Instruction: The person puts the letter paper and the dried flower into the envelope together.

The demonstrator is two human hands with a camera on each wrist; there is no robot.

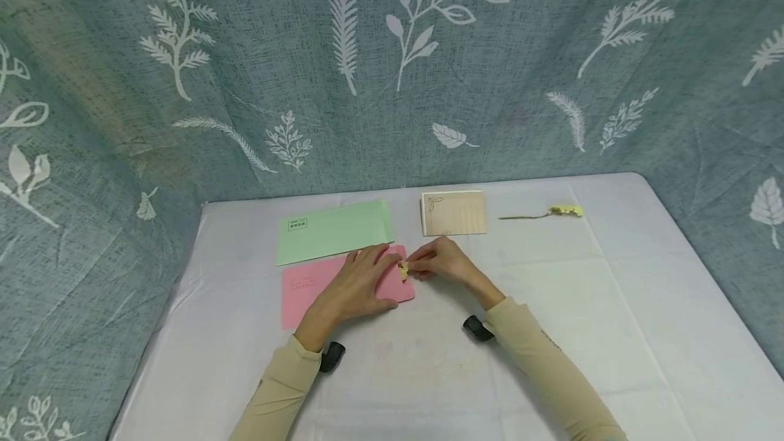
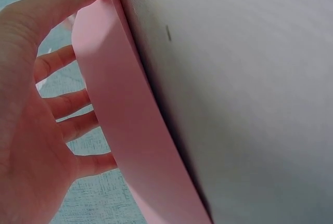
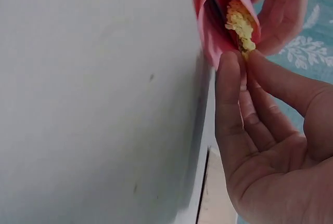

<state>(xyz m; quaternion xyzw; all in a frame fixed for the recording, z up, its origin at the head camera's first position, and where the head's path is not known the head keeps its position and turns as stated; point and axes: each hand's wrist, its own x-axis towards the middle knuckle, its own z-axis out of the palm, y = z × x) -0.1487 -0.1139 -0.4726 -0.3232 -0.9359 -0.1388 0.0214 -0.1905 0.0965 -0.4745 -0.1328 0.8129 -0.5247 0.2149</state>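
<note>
A pink envelope lies lengthwise on the white table, its open end to the right. Across it my left hand grips the two long edges, thumb at the near edge and fingers at the far one. In the right wrist view the envelope's mouth bulges apart. My right hand pinches a yellow dried flower between thumb and forefinger. The flower's crumpled yellow head is inside the mouth, while its lower end is hidden by my fingertips.
Behind the pink envelope lies a green envelope. A stack of beige note cards is at the back middle. To its right rests another yellow dried flower on a thin stem. A patterned grey-green cloth hangs behind the table.
</note>
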